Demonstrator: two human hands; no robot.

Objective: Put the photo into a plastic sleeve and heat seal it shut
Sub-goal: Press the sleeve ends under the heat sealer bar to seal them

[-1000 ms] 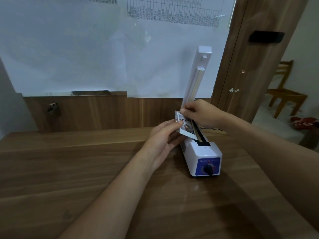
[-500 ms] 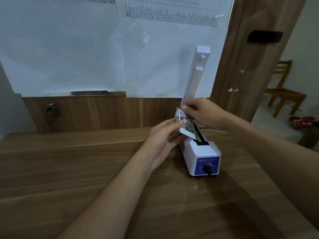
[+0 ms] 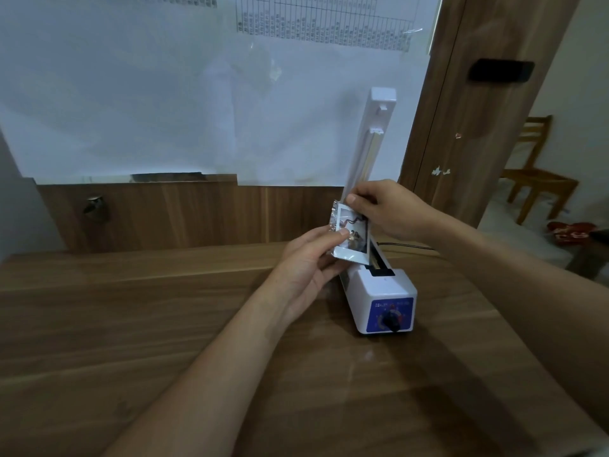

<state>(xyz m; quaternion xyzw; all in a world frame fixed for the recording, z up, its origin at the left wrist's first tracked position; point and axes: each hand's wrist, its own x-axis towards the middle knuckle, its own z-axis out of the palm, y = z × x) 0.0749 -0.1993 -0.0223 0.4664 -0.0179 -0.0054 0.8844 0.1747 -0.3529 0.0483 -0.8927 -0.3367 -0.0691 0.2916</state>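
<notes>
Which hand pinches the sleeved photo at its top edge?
The right hand, thumb at the sleeved photo's top edge by the raised sealer arm; the left hand holds its lower left side.

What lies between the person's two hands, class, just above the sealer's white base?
In the head view, the sleeved photo lies between them: the left hand pinches its lower edge, the right hand its top, beside the heat sealer with its arm raised.

Dim, soft light; wide-angle edge distortion.
</notes>
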